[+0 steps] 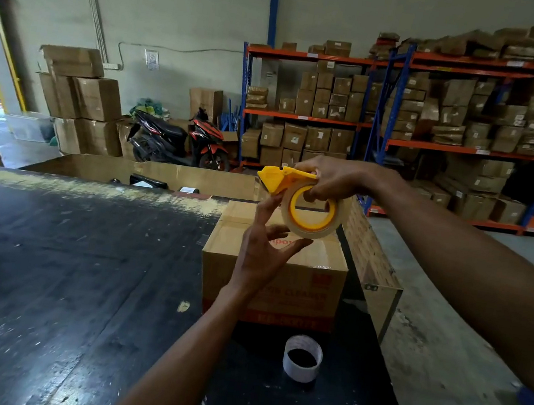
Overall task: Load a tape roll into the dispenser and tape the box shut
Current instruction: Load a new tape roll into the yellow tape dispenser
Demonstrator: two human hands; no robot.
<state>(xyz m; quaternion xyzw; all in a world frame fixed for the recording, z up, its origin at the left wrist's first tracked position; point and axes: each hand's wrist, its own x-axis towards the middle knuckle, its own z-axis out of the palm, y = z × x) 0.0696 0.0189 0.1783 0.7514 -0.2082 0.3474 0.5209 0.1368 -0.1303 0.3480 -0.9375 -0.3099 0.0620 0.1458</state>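
My right hand [331,177] grips a yellow tape dispenser [277,179] from above, held in the air over the box. A clear tape roll [312,214] sits on the dispenser's yellow hub. My left hand [265,250] reaches up from below with fingers spread, its fingertips touching the roll's lower left edge and the dispenser's nose. Under both hands stands a brown cardboard box [308,285] with red print, its top flaps folded down. An empty white cardboard tape core [301,362] stands upright on the table in front of the box.
The black worn table [74,277] stretches left. A large open carton [371,263] borders the box at the back and right. Behind are a parked motorbike [177,142], stacked cartons [83,98] and orange-blue shelving [474,150] full of boxes. Grey floor lies to the right.
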